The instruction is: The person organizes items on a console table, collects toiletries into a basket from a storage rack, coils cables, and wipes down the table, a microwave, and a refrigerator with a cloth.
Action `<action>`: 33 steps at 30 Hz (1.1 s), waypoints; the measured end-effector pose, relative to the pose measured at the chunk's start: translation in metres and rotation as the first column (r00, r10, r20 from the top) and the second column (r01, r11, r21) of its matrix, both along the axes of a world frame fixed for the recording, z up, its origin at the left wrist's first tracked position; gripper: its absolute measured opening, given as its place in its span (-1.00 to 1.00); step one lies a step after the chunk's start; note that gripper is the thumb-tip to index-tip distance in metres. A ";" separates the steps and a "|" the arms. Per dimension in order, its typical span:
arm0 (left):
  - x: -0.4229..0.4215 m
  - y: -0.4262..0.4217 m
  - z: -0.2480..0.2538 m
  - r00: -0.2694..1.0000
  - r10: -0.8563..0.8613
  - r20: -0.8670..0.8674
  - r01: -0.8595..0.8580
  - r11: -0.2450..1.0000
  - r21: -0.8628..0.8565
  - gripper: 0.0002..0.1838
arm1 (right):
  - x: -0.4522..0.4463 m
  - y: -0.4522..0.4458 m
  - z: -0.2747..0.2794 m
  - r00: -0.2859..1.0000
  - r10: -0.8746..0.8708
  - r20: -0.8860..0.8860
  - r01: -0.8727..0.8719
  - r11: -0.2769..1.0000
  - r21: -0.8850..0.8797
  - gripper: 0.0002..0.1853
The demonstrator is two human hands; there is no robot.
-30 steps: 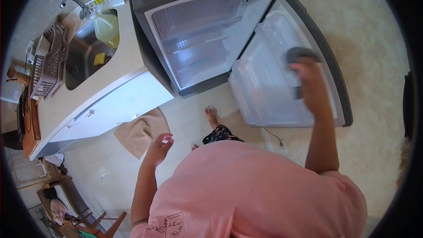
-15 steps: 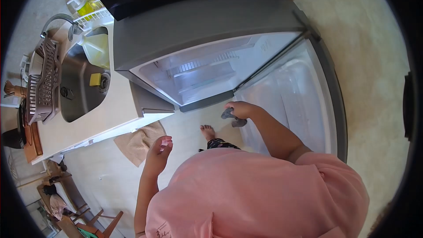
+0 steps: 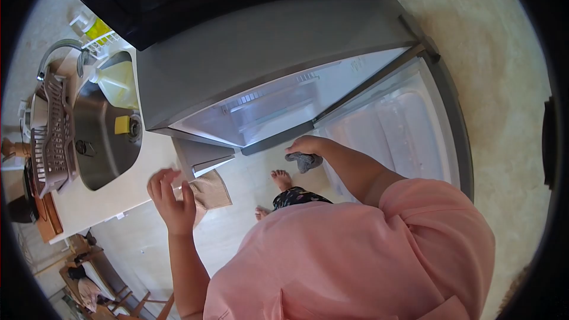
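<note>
My right hand grips a crumpled dark grey cloth, which hangs below the fingers in front of the refrigerator's open door. To the left, my left hand is raised near the counter's front edge, its fingers apart and slightly blurred; I see nothing in it. The grey refrigerator stands ahead with its lit white interior showing a shelf and vents.
Left of the refrigerator is a counter with a steel sink. A yellow sponge and a jug of yellowish liquid are at the sink. A dish rack stands beside it. A brown mat lies on the floor.
My left hand has moved left and up towards the counter, its fingers spreading from a curled pose. My right hand has shifted slightly left with the cloth. The view has turned a little.
</note>
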State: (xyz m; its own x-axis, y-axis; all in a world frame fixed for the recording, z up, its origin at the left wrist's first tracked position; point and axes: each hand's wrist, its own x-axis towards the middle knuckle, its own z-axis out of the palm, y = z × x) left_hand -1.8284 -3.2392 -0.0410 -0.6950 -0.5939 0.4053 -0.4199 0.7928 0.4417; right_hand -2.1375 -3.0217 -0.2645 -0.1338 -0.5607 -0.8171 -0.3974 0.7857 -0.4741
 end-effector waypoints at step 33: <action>-0.020 -0.025 -0.070 0.892 0.167 0.420 0.033 0.903 -0.428 -0.52 | -0.043 -0.106 -0.349 -0.306 -0.753 0.583 0.941 -0.145 0.307 -0.48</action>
